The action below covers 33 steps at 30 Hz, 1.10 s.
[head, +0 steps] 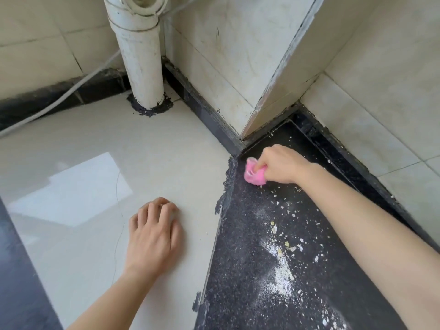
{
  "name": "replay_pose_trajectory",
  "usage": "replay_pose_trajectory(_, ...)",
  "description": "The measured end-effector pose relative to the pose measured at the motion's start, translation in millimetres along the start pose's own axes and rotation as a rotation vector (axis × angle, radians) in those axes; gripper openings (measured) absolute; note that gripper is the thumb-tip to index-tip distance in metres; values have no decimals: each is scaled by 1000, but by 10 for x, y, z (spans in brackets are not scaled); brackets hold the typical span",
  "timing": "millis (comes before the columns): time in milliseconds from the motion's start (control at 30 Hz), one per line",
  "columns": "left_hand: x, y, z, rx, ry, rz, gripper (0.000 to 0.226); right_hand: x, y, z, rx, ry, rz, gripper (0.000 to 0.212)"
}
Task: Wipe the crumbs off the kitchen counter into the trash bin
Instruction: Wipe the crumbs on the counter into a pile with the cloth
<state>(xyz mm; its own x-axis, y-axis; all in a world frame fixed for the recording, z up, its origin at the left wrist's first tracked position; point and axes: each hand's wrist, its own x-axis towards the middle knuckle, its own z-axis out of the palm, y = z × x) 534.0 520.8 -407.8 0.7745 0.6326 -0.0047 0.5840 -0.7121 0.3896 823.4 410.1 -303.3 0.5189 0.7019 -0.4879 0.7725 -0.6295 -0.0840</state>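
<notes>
The right hand [281,166] pinches a small crumpled pink cloth [255,173] in the far corner of the black speckled stone counter [238,270], where a hasty pull could scatter the pale crumbs [283,270], no trash bin visible.

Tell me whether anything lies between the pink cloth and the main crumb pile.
Nothing visible does. The right hand grips the pink cloth at the far corner of the dark counter; only scattered crumbs lie before the main crumb pile. The trash bin is out of view.
</notes>
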Motion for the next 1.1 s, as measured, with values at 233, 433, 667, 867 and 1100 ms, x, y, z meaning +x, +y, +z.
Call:
replay_pose_trajectory(233,1,-13,11,3,-1,-4,25,118,-46,575,95,249,-85,33)
replay_pose_trajectory(433,-7,12,-30,3,-62,-25,26,-718,187,552,-58,-115,-108,36)
replay_pose_trajectory(667,518,598,139,-120,-32,88,47,-532,677,230,204,197,130,56)
replay_pose_trajectory(867,1173,1259,515,-95,-81,79,61,272,1161,207,226,575,253,41)
replay_pose_trajectory(1100,1223,1295,664,-15,-31,30,59,984,1396,118,95,619,290,42)
